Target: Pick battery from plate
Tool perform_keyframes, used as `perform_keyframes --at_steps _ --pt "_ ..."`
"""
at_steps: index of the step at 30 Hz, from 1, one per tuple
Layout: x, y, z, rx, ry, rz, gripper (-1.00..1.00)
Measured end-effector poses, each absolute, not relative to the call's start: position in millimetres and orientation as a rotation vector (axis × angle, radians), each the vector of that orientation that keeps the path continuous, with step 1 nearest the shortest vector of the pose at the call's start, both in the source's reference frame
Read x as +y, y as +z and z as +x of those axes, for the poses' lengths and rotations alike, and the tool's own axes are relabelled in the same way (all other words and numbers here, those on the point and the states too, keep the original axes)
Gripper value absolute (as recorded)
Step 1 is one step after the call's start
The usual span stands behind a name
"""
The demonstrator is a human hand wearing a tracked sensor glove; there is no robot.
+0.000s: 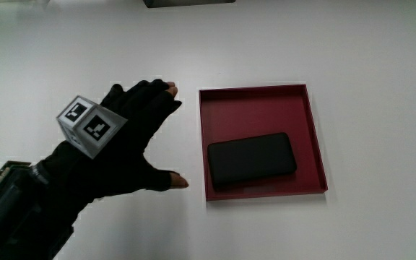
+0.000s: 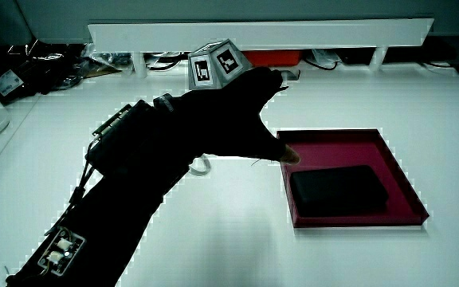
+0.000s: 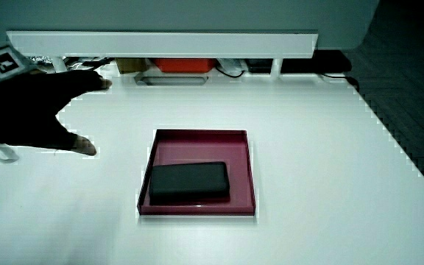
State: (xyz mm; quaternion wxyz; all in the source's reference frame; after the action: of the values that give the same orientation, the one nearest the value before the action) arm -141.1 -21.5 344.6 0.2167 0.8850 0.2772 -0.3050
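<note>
A flat black battery [image 1: 251, 159] lies in a square dark-red plate [image 1: 255, 101], in the half nearer the person. It shows in both side views too: battery [image 2: 339, 190] in plate [image 2: 333, 142], battery [image 3: 189, 182] in plate [image 3: 201, 143]. The gloved hand [image 1: 132, 137] hovers over the bare table beside the plate, fingers spread, thumb pointing toward the plate, holding nothing. Its patterned cube [image 1: 90, 124] sits on its back. The hand [image 2: 229, 115] and hand [image 3: 32, 110] stay apart from the battery.
A low white partition [image 3: 160, 42] runs along the table's edge farthest from the person, with an orange object [image 3: 182, 65] and cables under it. A dark object [image 1: 188, 3] sits farther from the person than the plate.
</note>
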Motion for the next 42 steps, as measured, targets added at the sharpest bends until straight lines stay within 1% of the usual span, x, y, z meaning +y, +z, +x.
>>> perform_keyframes --at_steps 1,2,3,4,5,6,7,8,9,10,11,12,15,16,17,19,21,22,24,36,42 --pt "-22.6 352.7 -140.0 0.771 -0.95 2.417 0.0" --pt "-24.1 356.3 -135.8 0.84 -1.015 2.421 0.0" --pt "-25.4 354.9 -129.8 0.895 -0.984 2.453 0.0" --pt "-25.8 364.7 -126.6 0.894 -1.115 2.414 0.0" --pt "-26.3 369.1 -122.4 0.852 -1.078 2.394 0.0" --pt "-27.5 379.7 -118.8 0.858 -1.17 2.368 0.0" --pt "-27.9 381.3 -115.0 0.717 -1.06 2.335 0.0" --pt "-30.7 387.1 -109.3 0.885 -1.208 2.375 0.0" --pt "-29.5 396.7 -106.9 0.63 -1.121 2.283 0.0" --pt "-33.0 390.3 -99.0 0.832 -1.015 2.43 0.0" --pt "-34.8 396.9 -91.8 0.953 -1.106 2.426 0.0" --pt "-34.4 408.7 -86.8 0.825 -1.02 2.391 0.0" --pt "-34.8 422.1 -64.6 0.84 -0.934 2.409 0.0" --pt "-34.4 423.4 -58.1 0.779 -0.836 2.409 0.0" --pt "-33.9 429.0 -52.6 0.72 -0.826 2.407 0.0" --pt "-32.5 426.9 -42.7 0.653 -0.739 2.388 0.0" --pt "-31.5 442.9 -36.7 0.649 -0.753 2.369 0.0" --pt "-30.8 449.3 -33.2 0.61 -0.747 2.347 0.0" --pt "-29.1 457.0 -26.0 0.606 -0.697 2.356 0.0" --pt "-16.4 518.3 -0.5 0.525 -0.523 2.28 0.0" --pt "-11.8 527.6 3.7 0.52 -0.492 2.259 0.0"
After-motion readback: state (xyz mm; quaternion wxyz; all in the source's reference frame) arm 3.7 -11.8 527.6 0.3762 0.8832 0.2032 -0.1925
